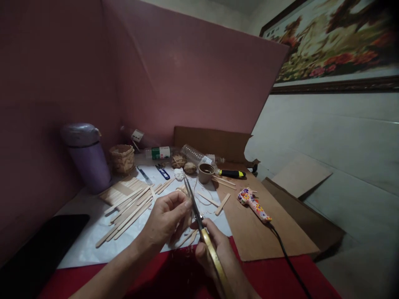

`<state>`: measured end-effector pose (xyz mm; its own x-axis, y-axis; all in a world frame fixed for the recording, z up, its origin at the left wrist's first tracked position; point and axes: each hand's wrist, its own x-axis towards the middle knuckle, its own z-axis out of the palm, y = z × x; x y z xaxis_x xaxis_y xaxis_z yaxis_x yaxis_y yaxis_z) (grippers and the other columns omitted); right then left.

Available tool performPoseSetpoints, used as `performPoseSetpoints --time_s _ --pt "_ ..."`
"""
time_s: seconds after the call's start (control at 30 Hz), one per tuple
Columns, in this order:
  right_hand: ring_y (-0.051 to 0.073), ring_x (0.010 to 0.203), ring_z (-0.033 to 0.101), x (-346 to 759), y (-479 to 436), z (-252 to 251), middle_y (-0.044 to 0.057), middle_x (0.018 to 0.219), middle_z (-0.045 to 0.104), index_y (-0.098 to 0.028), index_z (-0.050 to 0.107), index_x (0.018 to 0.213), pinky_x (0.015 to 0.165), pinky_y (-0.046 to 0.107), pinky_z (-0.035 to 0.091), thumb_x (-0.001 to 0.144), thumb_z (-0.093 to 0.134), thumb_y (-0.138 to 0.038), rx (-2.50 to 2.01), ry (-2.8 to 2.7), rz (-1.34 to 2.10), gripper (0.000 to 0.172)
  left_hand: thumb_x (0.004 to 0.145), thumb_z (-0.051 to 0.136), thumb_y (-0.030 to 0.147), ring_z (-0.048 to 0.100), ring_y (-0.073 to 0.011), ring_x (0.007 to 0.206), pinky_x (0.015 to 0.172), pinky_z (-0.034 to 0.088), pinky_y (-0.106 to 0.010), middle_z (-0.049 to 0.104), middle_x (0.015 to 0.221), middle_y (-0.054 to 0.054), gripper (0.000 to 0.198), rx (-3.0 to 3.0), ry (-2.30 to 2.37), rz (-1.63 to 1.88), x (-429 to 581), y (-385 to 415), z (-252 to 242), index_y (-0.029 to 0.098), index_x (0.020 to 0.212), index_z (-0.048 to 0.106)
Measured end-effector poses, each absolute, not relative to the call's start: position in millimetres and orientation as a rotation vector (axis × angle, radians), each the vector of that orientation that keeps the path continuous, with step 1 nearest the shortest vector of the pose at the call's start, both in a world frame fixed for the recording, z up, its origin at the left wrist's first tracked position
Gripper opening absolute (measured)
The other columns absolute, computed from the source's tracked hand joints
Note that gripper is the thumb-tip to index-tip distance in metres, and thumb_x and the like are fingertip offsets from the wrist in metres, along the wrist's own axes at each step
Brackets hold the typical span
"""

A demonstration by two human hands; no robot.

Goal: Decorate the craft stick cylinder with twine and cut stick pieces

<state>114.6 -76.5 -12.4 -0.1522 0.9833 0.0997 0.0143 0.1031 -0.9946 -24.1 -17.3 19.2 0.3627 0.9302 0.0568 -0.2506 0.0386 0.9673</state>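
Observation:
In the middle of the head view, my right hand grips scissors with gold-coloured handles. Their dark metal blades point up and away from me, and look nearly together. Just left of the blades, my left hand is closed in a pinch, thumb against fingers. What it pinches is hidden or too small to make out. Beneath both hands are short cut wooden sticks and small shavings. Many long craft sticks lie to the left on a white sheet.
A hot glue gun with a black cord rests on cardboard at right. Behind are a brown cup, a black-yellow cutter, twine balls, plastic bottles, blue snips, a woven basket and a purple tumbler.

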Motion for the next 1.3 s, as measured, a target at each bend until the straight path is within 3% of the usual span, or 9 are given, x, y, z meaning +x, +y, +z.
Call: performPoseSetpoints --time_s 0.2,0.47,0.87,1.3 --pt "0.007 0.054 0.027 109.2 -79.8 -12.9 -0.008 0.064 0.037 -0.019 0.05 0.096 0.047 0.018 0.023 0.065 0.068 -0.076 -1.028 -1.264 1.345 0.067 0.076 0.07 0.049 0.033 -0.0046 0.025 0.027 0.02 -0.016 0.057 0.044 0.002 0.038 1.16 0.764 1.061 -22.0 -18.0 21.6 0.017 0.069 0.051" --pt "0.009 0.058 0.037 105.0 -74.8 -21.0 -0.005 0.067 0.043 -0.021 0.049 0.091 0.051 0.02 0.032 0.059 0.074 -0.071 -1.099 -1.235 1.3 0.065 0.078 0.07 0.047 0.034 -0.0045 0.026 0.028 0.022 -0.015 0.053 0.042 0.005 0.035 1.149 0.776 1.095 -21.7 -18.3 18.2 0.017 0.069 0.053" --pt "0.009 0.058 0.033 105.5 -79.0 4.9 -0.006 0.066 0.041 -0.017 0.05 0.094 0.052 0.021 0.032 0.061 0.071 -0.072 -1.193 -1.294 1.236 0.068 0.076 0.071 0.049 0.034 -0.0048 0.026 0.028 0.021 -0.016 0.053 0.043 0.004 0.038 1.168 0.77 1.06 -22.3 -17.6 16.8 0.017 0.068 0.052" --pt "0.008 0.056 0.035 104.0 -73.8 -17.0 -0.006 0.066 0.045 -0.019 0.052 0.092 0.05 0.02 0.029 0.066 0.079 -0.058 -1.118 -1.243 1.261 0.053 0.072 0.073 0.05 0.034 -0.0048 0.025 0.027 0.021 -0.015 0.052 0.04 0.004 0.04 1.122 0.79 1.077 -20.6 -19.5 19.0 0.017 0.067 0.052"
